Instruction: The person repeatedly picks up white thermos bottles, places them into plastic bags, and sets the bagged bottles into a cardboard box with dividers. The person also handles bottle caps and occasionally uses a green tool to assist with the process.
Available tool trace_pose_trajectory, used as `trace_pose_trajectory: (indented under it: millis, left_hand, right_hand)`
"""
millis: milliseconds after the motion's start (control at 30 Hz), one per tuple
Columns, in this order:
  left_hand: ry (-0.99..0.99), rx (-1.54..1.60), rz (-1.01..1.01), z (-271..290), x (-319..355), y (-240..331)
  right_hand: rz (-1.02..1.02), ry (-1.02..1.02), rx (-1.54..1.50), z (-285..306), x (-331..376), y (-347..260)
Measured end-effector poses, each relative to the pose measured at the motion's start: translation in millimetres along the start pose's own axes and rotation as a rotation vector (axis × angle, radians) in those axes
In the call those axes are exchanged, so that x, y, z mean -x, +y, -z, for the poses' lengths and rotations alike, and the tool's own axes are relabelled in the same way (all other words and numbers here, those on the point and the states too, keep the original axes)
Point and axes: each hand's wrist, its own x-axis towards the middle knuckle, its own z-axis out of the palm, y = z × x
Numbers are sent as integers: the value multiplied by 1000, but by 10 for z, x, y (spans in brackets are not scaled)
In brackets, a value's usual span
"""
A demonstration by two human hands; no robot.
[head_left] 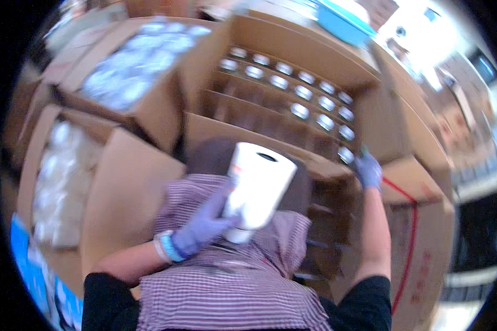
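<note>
My left hand (207, 223), in a purple glove, is closed around a white bottle-like container (262, 185) above my lap. The container is tilted, with a dark oval at its upper end and a narrower white piece (239, 236) at its lower end; blur hides its exact kind. On the right, my gloved right hand (368, 170) is at the near right corner of a divided cardboard box (292, 38), beside a silver-topped item (345, 155). Its fingers are blurred and partly hidden, so their grip is unclear. Several similar silver tops (300, 110) stand in the box's compartments.
A carton (182, 83) of clear plastic-looking items stands at the far left, and another (130, 193) with clear wrapped items is nearer. A light-blue tub (345, 25) sits behind the divided box. To the right is a carton with a red stripe (411, 231).
</note>
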Motion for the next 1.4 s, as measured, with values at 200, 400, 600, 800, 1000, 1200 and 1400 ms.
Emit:
trace_pose_trajectory:
  millis: [200,400,600,800,1000,1200,1400]
  left_hand:
    - [110,-718,-71,1090,166,556]
    - [1342,-1905,384,3712,1593,1041]
    - [1204,-1749,1579,4574,2931,989]
    - [498,-1228,788,3696,1940,2444]
    - [-107,122,-710,1868,383,2740]
    - [-461,757,-762,823,-1295,2531]
    - [-388,399,-342,174,-1911,1697]
  right_hand:
    - [1,60,109,-1537,-195,1177]
    - [42,251,28,-1319,233,690]
    - [147,232,-217,-1188,310,752]
    - [242,329,-407,-631,269,518]
    - [611,179,-1230,536,1106,-1312]
    - [1002,126,-1480,527,1569,-2254]
    - [376,-4,-1749,799,1586,-2245]
